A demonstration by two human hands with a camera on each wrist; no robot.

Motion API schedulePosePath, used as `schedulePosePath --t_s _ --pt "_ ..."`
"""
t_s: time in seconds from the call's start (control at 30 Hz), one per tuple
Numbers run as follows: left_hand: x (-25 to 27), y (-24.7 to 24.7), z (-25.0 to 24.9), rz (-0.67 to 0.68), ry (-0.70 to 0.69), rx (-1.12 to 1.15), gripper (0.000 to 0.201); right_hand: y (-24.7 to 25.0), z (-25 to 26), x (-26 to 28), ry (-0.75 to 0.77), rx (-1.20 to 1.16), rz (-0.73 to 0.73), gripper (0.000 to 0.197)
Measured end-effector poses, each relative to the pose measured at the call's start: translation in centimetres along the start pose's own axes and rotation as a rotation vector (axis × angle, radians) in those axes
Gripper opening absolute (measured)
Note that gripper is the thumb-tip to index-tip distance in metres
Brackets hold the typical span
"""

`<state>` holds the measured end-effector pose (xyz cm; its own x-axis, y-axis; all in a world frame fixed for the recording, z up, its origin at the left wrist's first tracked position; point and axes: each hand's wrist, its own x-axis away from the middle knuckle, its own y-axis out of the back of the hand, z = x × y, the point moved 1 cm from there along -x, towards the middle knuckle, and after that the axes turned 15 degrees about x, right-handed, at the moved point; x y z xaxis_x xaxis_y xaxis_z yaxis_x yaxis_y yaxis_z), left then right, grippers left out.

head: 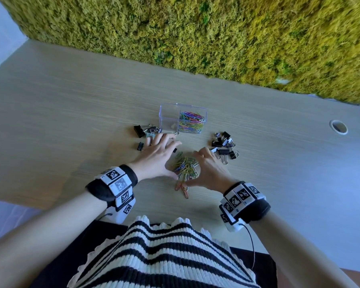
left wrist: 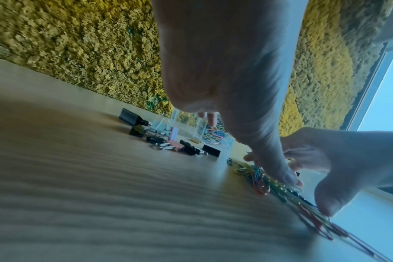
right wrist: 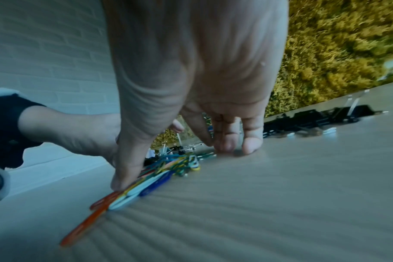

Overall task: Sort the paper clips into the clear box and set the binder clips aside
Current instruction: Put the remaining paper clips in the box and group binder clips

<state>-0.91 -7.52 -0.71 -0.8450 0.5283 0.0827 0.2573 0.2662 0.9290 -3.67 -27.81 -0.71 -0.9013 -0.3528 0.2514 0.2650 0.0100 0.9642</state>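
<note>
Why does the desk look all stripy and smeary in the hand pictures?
Both wrist views sit very near the desk, so its close wood grain blurs into bands; the paper clips smear too. In the head view the moss wall blurs at the edges and the desk edge bends.

Left hand (head: 158,156) palm down, fingers spread and straight, thumb (left wrist: 278,166) angled inward. Right hand (head: 208,171) palm down beside it, fingertips (right wrist: 250,145) lightly bent, thumb (right wrist: 126,170) reaching left. Banded wrists (head: 114,183) near.

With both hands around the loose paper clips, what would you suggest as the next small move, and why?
Probably press both hands together and scoop up the loose paper clips: the hands already flank the pile, and the clear box stands open just beyond.
</note>
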Motion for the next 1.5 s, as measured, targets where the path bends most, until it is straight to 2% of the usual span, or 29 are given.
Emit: schedulePosePath --t_s 0.1,0.2,0.3,0.43,0.53,0.67,0.8,0.9,1.0,1.07,1.17,1.3,1.37,1.5 --pt "0.3 0.2 0.3 -0.017 0.026 0.026 0.106 -0.2 1.0 -1.0 0.091 0.041 0.033 0.09" --pt "0.6 0.5 0.7 -0.051 0.053 0.049 0.102 0.5 1.1 -1.7 0.199 -0.159 0.029 0.072" --pt "0.7 0.8 1.5 -0.073 0.068 0.058 0.101 1.5 0.6 -2.1 0.299 -0.023 -0.037 0.065" --pt "0.9 1.0 2.2 -0.072 0.088 0.057 0.101 1.8 1.3 -2.6 0.402 0.189 0.043 0.067" --pt "0.9 0.9 2.4 -0.079 0.087 0.054 0.099 1.7 2.2 -2.8 0.433 0.275 0.074 0.061" --pt "1.0 0.7 2.6 -0.079 0.089 0.046 0.097 1.5 2.2 -3.3 0.389 0.227 0.057 0.04" --pt "1.0 0.4 2.8 -0.078 0.08 0.054 0.095 1.3 2.3 -3.5 0.35 0.25 -0.029 0.019" --pt "1.0 0.3 2.9 -0.083 0.073 0.047 0.092 0.6 2.1 -3.6 0.315 0.23 -0.057 0.019" --pt "0.8 0.3 3.1 -0.117 0.07 0.053 0.088 0.2 1.2 -3.7 0.224 0.053 -0.053 0.014" --pt "0.5 0.8 3.4 -0.175 0.088 0.081 0.086 0.3 0.5 -3.7 0.134 -0.099 -0.045 0.013" --pt "-0.5 2.2 4.1 -0.292 0.121 0.122 0.086 1.2 -0.7 -3.4 0.046 -0.283 -0.132 0.014" --pt "-2.8 4.6 5.2 -0.426 0.159 0.193 0.09 4.0 -2.4 -4.1 -0.073 -0.383 -0.239 0.013" --pt "-4.0 5.4 5.6 -0.416 0.166 0.207 0.092 5.9 -3.1 -5.0 -0.094 -0.407 -0.306 0.013" --pt "-5.9 6.2 6.3 -0.314 0.16 0.176 0.092 9.4 -4.1 -6.8 -0.075 -0.353 -0.464 0.015"
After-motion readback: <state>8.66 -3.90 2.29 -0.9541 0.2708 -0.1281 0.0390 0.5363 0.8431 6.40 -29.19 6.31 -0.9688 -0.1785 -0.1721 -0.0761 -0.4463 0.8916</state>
